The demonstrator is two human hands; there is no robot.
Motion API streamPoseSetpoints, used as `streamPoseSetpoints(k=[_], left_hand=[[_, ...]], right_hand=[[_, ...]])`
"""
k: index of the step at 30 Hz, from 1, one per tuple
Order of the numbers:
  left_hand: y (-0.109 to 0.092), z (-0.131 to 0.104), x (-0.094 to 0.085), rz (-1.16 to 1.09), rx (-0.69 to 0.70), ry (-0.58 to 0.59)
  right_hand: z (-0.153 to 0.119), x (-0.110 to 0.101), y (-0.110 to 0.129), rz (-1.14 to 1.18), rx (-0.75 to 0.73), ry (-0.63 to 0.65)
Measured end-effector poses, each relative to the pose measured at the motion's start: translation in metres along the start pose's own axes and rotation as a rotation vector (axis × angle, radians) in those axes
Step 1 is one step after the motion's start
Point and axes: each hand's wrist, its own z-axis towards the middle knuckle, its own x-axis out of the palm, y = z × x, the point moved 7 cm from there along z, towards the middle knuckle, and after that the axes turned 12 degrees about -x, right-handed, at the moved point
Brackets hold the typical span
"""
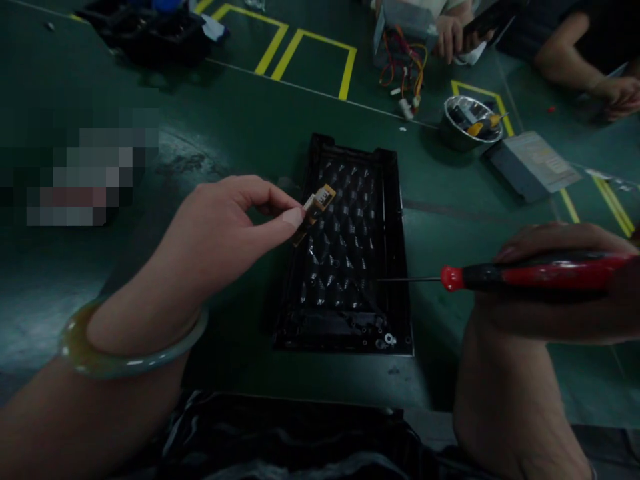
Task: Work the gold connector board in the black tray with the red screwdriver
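Between thumb and forefinger, my left hand (227, 237) pinches a small circuit board (319, 207) with pale connectors on it. The board is above the left side of a black plastic panel (345, 233), a rectangular frame with a patterned mesh face, lying on the table. My right hand (545, 293) is wrapped round a red and black screwdriver (530, 273). Its thin shaft points left, and the tip is over the panel's right part. Small round holes and a silvery ring show at the panel's near end.
Farther back are a power supply (407, 30) with coloured wires, a metal bowl (467, 127) of tools and a grey metal box (537, 163). A black bin (145, 33) stands at the back left. Other people's hands (450, 37) work across the green table (240, 113).
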Motion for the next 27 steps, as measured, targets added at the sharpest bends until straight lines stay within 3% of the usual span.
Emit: streamPoseSetpoints(k=[3,6,16,27], left_hand=[[0.002,0.001,0.000,-0.001,-0.022,-0.008],[0.006,0.003,-0.004,-0.024,-0.037,-0.034],[0.013,0.009,-0.011,-0.043,-0.058,-0.111],[0.016,0.008,-0.007,0.043,-0.031,-0.028]], right_hand=[[-0.004,0.019,0.008,0.098,-0.096,-0.070],[-0.003,0.030,0.015,0.237,-0.182,-0.021],[-0.003,0.030,0.021,0.401,-0.086,0.033],[0.000,0.027,0.037,0.476,-0.191,0.196]])
